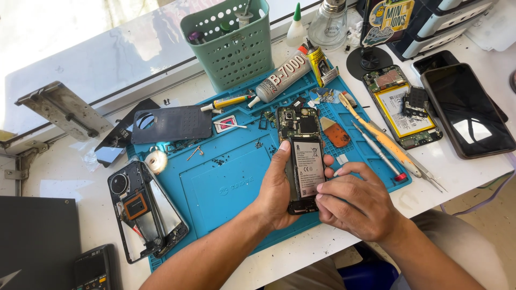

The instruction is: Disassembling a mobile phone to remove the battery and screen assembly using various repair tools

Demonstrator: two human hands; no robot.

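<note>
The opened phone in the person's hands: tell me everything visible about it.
The opened phone has no back cover: a dark battery with a white label fills its lower part, and a green circuit board with black camera modules sits above. It is held nearly upright over the blue repair mat. The left hand grips its left edge, thumb on the battery; the right hand fingers press its right edge.

The opened phone [302, 161] lies on the mat [226, 177], between both hands; the basket [231, 45] stands far behind, the back cover [145, 209] left.

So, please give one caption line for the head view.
Both hands, left hand and right hand, hold an opened phone above a blue mat.
</note>
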